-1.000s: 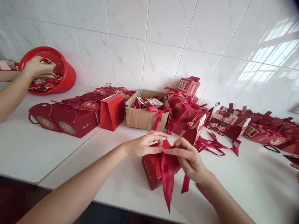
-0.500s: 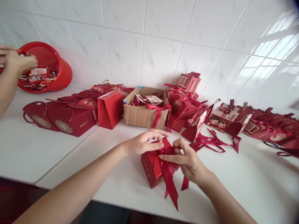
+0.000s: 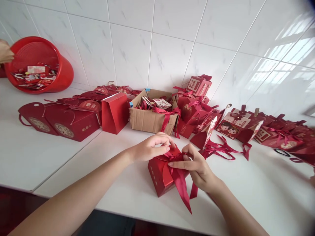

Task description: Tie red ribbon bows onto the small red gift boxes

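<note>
A small red gift box (image 3: 158, 173) stands on the white counter (image 3: 128, 190) right in front of me. A dark red ribbon (image 3: 180, 185) is gathered on its top and its tails hang down the front. My left hand (image 3: 149, 149) pinches the ribbon at the top of the box, fingers curled. My right hand (image 3: 197, 167) pinches the ribbon from the other side, thumb and forefinger together at the knot.
An open cardboard box (image 3: 152, 118) of ribbons and tags sits behind. Flat and folded red boxes (image 3: 71, 119) lie to the left, finished ones (image 3: 197, 108) and more (image 3: 278, 134) to the right. Another person's hand (image 3: 5, 52) is beside a red tub (image 3: 36, 67) at far left.
Both my hands have drawn the ribbon tighter on the box top and its hanging tails are shorter. The other person's hand has come out of the red tub.
</note>
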`<state>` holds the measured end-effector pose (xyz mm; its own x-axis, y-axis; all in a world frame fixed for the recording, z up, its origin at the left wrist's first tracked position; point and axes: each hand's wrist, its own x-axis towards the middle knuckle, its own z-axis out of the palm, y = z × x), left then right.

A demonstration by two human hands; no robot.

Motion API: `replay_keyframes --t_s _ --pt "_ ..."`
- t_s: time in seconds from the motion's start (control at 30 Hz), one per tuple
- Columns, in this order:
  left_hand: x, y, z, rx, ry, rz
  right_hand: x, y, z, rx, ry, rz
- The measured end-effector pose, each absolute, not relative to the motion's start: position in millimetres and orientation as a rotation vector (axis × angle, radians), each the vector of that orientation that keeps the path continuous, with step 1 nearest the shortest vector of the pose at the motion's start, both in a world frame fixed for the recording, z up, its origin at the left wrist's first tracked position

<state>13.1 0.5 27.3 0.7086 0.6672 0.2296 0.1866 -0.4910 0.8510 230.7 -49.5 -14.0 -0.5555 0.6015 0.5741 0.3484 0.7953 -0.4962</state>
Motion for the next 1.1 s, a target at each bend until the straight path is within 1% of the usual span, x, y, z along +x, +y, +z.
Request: replay_keyframes --t_s 0.23,0.43,0.6,1.1 --pt "27.7 -10.4 18.3 1.858 0.715 0.839 228.8 -50.2 -12.5 -0.668 -2.182 0.401" --pt "26.3 -10.6 17.7 1.901 0.713 0.847 222.6 -50.6 -18.3 -0.733 -1.743 0.662" --pt "26.2 -8.4 17.0 1.869 0.685 0.846 221.5 -49.4 -16.2 -0.751 -1.581 0.797" --pt "24.6 -7.2 17.6 1.762 0.659 0.808 223.4 -49.3 -14.9 -0.809 -1.54 0.875"
